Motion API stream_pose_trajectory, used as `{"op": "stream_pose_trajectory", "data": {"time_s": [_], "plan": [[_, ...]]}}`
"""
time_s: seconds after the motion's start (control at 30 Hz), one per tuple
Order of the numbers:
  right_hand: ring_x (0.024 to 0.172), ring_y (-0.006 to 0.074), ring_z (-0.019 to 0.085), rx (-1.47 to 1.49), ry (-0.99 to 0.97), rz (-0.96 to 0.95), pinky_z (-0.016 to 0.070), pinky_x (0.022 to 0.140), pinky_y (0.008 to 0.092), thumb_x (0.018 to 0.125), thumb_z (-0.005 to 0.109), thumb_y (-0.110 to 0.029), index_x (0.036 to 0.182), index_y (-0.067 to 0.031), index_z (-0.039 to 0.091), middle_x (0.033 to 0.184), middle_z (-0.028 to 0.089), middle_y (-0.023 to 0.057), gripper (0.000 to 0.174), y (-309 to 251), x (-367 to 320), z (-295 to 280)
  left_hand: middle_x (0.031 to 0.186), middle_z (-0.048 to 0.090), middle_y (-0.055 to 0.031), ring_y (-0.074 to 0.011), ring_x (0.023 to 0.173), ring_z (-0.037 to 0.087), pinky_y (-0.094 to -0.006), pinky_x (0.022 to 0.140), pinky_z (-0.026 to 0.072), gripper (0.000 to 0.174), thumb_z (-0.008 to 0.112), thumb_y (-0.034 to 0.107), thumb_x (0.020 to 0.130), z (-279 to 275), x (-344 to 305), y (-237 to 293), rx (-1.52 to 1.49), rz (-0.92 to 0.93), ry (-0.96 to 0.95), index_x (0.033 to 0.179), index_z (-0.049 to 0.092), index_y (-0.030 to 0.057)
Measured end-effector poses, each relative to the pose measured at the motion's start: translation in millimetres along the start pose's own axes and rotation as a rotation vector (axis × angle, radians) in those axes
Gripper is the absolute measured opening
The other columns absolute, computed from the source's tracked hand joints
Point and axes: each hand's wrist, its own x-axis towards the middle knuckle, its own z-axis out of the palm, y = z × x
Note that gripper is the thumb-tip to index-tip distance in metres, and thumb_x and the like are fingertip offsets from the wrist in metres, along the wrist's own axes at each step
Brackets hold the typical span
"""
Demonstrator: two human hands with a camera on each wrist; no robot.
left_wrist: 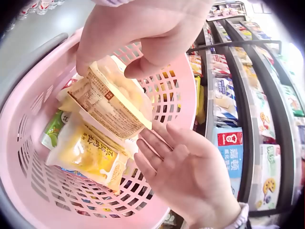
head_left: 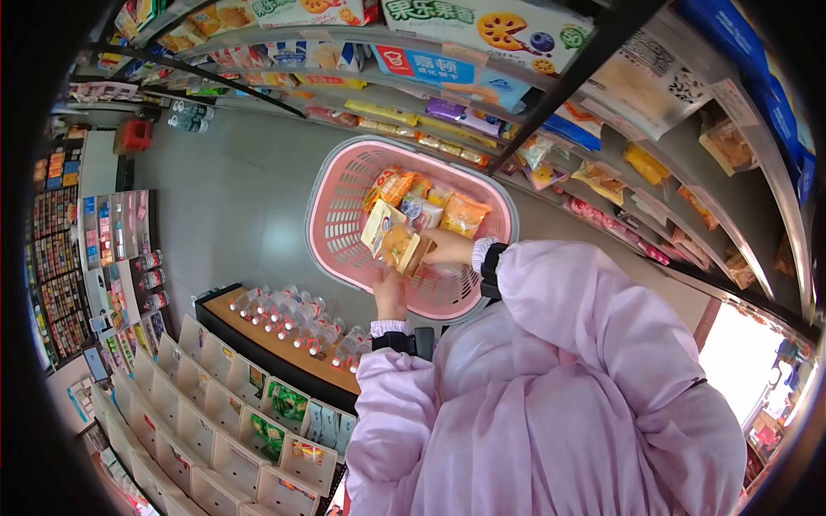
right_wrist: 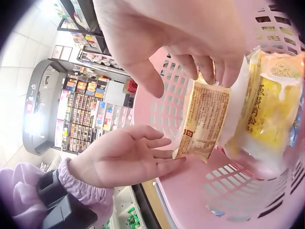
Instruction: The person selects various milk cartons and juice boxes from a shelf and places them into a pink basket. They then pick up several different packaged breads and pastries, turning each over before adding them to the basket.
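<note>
A pink mesh basket (head_left: 327, 202) holds several orange and yellow snack packets (head_left: 447, 211). Above it my right hand (head_left: 447, 249) grips a cream snack packet (head_left: 389, 236) by its upper end, thumb on one face and fingers on the other (right_wrist: 209, 67). A second, yellow packet (left_wrist: 88, 152) lies right behind the cream one (left_wrist: 109, 102); whether the hand also holds it is unclear. My left hand (head_left: 390, 297) is flat, palm up, beside the basket rim. Its straight fingertips (right_wrist: 167, 162) touch the lower corner of the cream packet (right_wrist: 205, 119).
Shelves of snack boxes and bags (head_left: 482, 95) run along the right and top. A low stand of water bottles (head_left: 292, 322) and racks of small display boxes (head_left: 224, 404) sit at lower left. Grey tiled floor (head_left: 224, 198) lies beyond the basket.
</note>
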Motion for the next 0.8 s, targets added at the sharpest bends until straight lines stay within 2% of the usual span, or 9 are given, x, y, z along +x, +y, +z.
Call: {"op": "stream_pose_trajectory", "data": {"time_s": [0.03,0.1,0.17,0.23,0.3,0.43,0.6,0.63,0.8], "plan": [[0.094,0.0155,0.053,-0.067,0.004,0.041,0.0419,0.081,0.0281,0.068,0.058,-0.008,0.113,-0.001,0.046,0.101,0.057,0.0117,0.047,-16.5,-12.3,-6.1,0.102,0.049,-0.0102,-0.017,0.08,0.052,-0.0285,0.066,0.0432,0.049,0.047,0.007,0.081,-1.9,2.7,-4.2,0.041,0.02,-0.041,0.123,0.025,-0.0031],[0.084,0.0154,0.055,0.19,0.045,-0.212,0.0438,0.075,0.0288,0.07,0.055,-0.01,0.102,-0.0003,0.053,0.09,0.06,0.0109,0.034,-26.7,-42.7,-9.2,0.104,0.049,-0.0116,-0.0177,0.083,0.052,-0.0282,0.07,0.0433,0.05,0.046,0.006,0.081,-10.3,12.3,-21.9,0.164,0.146,0.021,0.124,0.024,-0.0042],[0.078,0.0145,0.054,-0.054,-0.079,0.064,0.0439,0.07,0.0275,0.072,0.053,-0.012,0.098,-0.0001,0.053,0.085,0.059,0.0088,0.029,-17.5,-58.7,-21.3,0.106,0.049,-0.0145,-0.0189,0.087,0.052,-0.0276,0.072,0.044,0.05,0.046,0.005,0.079,2.0,-1.7,-17.2,0.257,0.257,-0.039,0.124,0.025,-0.0065],[0.075,0.0134,0.053,-0.216,-0.072,0.101,0.0434,0.066,0.0262,0.074,0.054,-0.015,0.094,0.001,0.053,0.082,0.058,0.0073,0.026,-8.2,-85.1,-32.5,0.104,0.051,-0.0134,-0.02,0.087,0.054,-0.0282,0.069,0.0456,0.04,0.046,0.003,0.078,24.3,-24.9,-7.5,0.137,0.31,-0.191,0.116,0.035,-0.0051],[0.076,0.0129,0.054,-0.039,-0.045,-0.026,0.0443,0.07,0.0269,0.078,0.053,-0.013,0.093,0.001,0.053,0.08,0.058,0.0066,0.02,12.4,-117.2,-42.9,0.101,0.053,-0.0121,-0.0198,0.086,0.055,-0.0279,0.07,0.0451,0.034,0.046,0.003,0.077,44.7,-45.6,-1.1,0.159,0.19,-0.194,0.11,0.041,-0.003],[0.078,0.0116,0.054,0.022,0.145,-0.078,0.0449,0.071,0.0257,0.08,0.051,-0.013,0.093,0.0012,0.054,0.084,0.057,0.0068,0.02,-14.7,-209.1,-76.0,0.098,0.055,-0.0117,-0.0186,0.084,0.056,-0.0262,0.07,0.0451,0.029,0.047,0.005,0.079,101.2,-93.5,14.0,0.268,0.052,-0.506,0.108,0.045,-0.001],[0.079,0.0113,0.054,-0.15,0.563,-0.318,0.0449,0.069,0.0257,0.081,0.054,-0.014,0.094,-0.0019,0.054,0.084,0.057,0.0035,0.017,-66.2,-296.7,-119.7,0.1,0.056,-0.0112,-0.0162,0.086,0.055,-0.0247,0.073,0.0445,0.029,0.047,0.008,0.083,199.6,-137.6,35.2,0.446,0.213,-0.827,0.11,0.045,-0.0007],[0.078,0.0099,0.053,-0.014,0.652,-0.416,0.0443,0.068,0.0239,0.081,0.054,-0.012,0.096,-0.0017,0.052,0.084,0.056,0.0035,0.018,-67.9,-298.4,-129.8,0.1,0.055,-0.0112,-0.0158,0.088,0.055,-0.0244,0.073,0.0444,0.029,0.047,0.007,0.083,217.3,-142.9,40.7,0.457,0.277,-0.887,0.111,0.045,-0.0009],[0.067,0.016,0.054,0.009,1.151,-0.6,0.0447,0.061,0.0272,0.074,0.061,-0.015,0.099,0.0009,0.048,0.085,0.055,0.0089,0.032,-101.9,-311.3,-190.3,0.107,0.052,-0.0108,-0.0165,0.093,0.051,-0.0265,0.078,0.0426,0.035,0.048,0.008,0.082,300.7,-182.0,86.1,0.455,0.656,-0.923,0.116,0.042,-0.0004]]}}
